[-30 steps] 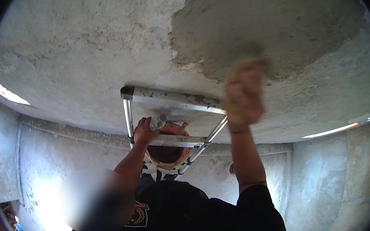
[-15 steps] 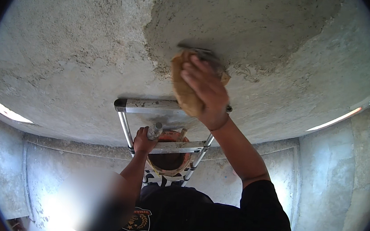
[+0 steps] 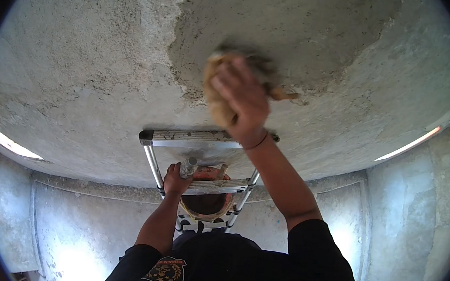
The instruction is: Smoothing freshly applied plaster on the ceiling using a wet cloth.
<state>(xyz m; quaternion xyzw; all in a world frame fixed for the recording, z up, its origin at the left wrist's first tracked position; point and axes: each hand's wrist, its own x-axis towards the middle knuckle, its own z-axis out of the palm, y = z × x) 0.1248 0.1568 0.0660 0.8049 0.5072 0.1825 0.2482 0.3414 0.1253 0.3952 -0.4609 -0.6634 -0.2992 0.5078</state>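
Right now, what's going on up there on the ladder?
A person on a metal ladder is working on a rough ceiling. The right hand presses a tan sponge against the darker, wet-looking plaster patch overhead. The left hand grips the handle of a tool down by a ladder rung, next to an orange bucket hanging there. The ceiling to the left of the patch looks paler and drier.
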